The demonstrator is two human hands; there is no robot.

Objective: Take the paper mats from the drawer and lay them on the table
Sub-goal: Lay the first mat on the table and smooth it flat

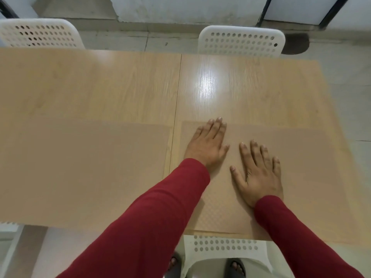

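Note:
Two tan paper mats lie flat on the light wooden table (120,83). One paper mat (84,167) covers the near left part of the table. The other paper mat (301,167) lies at the near right. Both my hands rest palm down on the right mat with fingers spread. My left hand (207,144) is near its far left corner, and my right hand (259,173) is nearer the middle. Neither hand grips anything. Red sleeves cover both arms. No drawer is in view.
Two white perforated chairs (241,42) (38,34) stand at the table's far side. A third white chair (224,247) is tucked under the near edge in front of me, with my feet in dark sandals beside it. The table's right edge is close to the right mat.

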